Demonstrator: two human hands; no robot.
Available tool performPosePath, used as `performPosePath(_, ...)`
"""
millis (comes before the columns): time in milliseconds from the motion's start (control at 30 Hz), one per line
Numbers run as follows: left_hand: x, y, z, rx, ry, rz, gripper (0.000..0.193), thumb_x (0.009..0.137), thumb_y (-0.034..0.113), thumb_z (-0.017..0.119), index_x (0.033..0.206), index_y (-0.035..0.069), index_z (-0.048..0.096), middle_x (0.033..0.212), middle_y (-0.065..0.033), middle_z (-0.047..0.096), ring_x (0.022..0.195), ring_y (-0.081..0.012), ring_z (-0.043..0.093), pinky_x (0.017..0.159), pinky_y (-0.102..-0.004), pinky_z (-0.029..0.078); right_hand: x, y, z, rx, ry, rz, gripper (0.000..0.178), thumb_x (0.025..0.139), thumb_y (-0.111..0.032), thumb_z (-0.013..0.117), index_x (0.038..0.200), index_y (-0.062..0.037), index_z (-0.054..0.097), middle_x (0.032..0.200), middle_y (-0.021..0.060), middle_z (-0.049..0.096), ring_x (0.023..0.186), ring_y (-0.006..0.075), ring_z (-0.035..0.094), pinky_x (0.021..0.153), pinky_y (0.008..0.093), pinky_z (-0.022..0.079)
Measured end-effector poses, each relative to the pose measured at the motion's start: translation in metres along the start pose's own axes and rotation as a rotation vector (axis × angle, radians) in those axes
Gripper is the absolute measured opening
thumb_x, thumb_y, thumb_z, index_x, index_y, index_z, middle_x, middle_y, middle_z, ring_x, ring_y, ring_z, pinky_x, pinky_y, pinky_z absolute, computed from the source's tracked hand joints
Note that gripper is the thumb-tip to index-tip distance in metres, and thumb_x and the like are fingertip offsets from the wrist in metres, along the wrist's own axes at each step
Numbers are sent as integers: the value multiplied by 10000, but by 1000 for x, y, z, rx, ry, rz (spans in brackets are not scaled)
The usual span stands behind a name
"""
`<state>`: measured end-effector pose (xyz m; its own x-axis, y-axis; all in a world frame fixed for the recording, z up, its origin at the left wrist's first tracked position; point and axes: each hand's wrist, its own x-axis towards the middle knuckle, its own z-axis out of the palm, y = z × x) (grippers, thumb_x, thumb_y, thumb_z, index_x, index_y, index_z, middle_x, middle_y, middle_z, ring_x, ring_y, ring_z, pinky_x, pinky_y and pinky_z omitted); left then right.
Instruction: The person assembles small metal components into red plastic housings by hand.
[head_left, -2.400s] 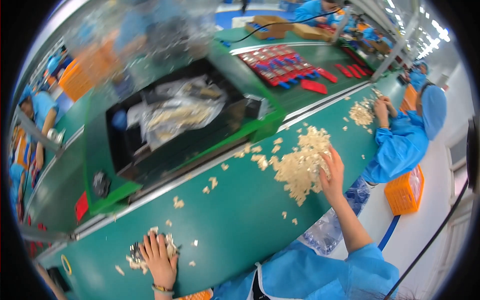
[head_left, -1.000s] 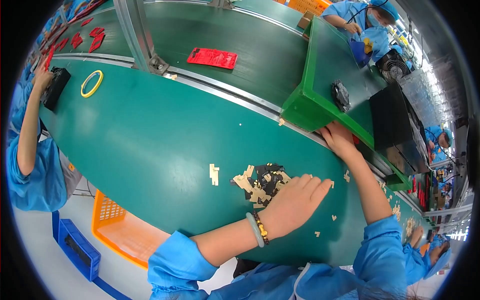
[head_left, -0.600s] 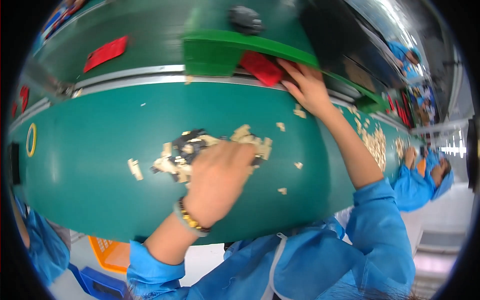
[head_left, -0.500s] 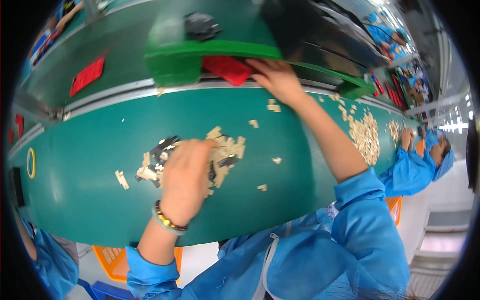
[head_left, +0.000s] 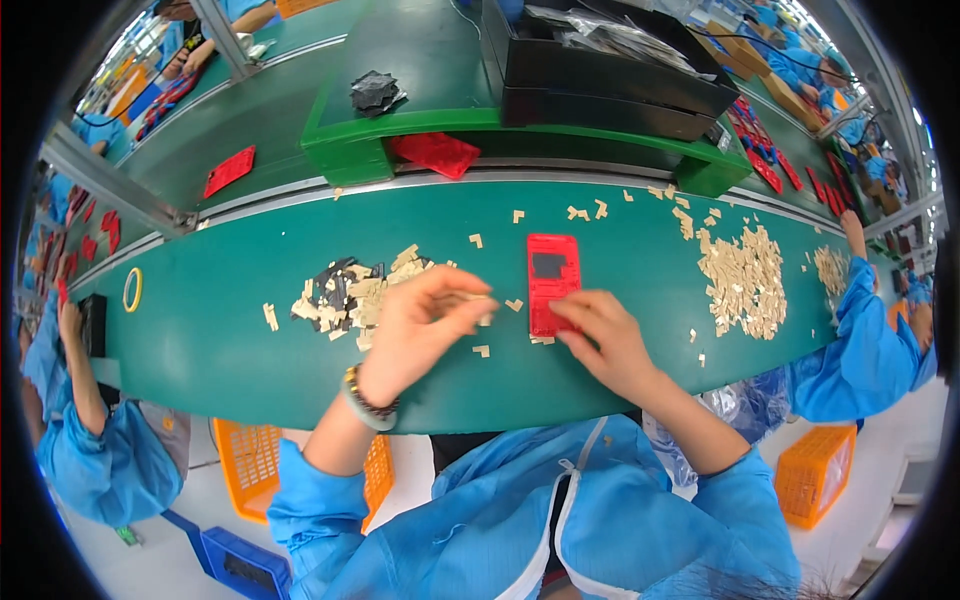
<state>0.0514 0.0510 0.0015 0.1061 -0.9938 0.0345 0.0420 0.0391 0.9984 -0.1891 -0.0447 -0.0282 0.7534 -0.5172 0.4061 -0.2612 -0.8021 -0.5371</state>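
— Where does the flat red rectangular plastic panel (head_left: 552, 283) lie?

— On the green conveyor table (head_left: 200, 340), straight ahead of the person, its long axis running away from the body, with a dark window near the far end.

— Which hand is nearer?

— The right hand (head_left: 607, 338). Its fingertips press on the panel's near end, fingers drawn narrow, pinning it flat. The left hand (head_left: 420, 322) hovers just to the panel's left, apart from it, fingers pinched on what looks like a small tan chip (head_left: 484, 306), though it is too small to be sure.

— And around that?

— A heap of tan and black chips (head_left: 355, 292) lies left of the left hand; a larger spread of tan chips (head_left: 742, 280) lies well off to the right.
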Motion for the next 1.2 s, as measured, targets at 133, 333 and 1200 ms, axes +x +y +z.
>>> performPosePath(133, 10, -5, 42, 50, -64, -83, 256, 912, -44, 554, 1149, 7, 469, 887, -79, 648, 760, -122, 628, 652, -219, 493, 31, -2, -10, 619, 8, 214, 363, 843, -47, 648, 1204, -55, 606, 1023, 74, 570, 739, 111, 556, 620, 235, 466)
performPosePath(333, 23, -8, 82, -39, 48, -13, 451, 860, -67, 627, 1230, 19, 386, 800, -49, 630, 699, -83, 592, 612, -215, 478, 23, 8, -22, 579, 135, 115, 273, 793, 41, 659, 1056, -34, 661, 834, 34, 609, 688, 87, 553, 600, 226, 461)
performPosePath(1200, 35, -14, 102, 220, 46, 239, 101, 773, -11, 716, 867, 17, 694, 1134, -74, 638, 1041, -194, 579, 815, -271, 505, -2, 10, -38, 526, 192, 139, 135, 864, 5, 616, 982, 12, 681, 863, 100, 653, 683, 143, 631, 572, 246, 498)
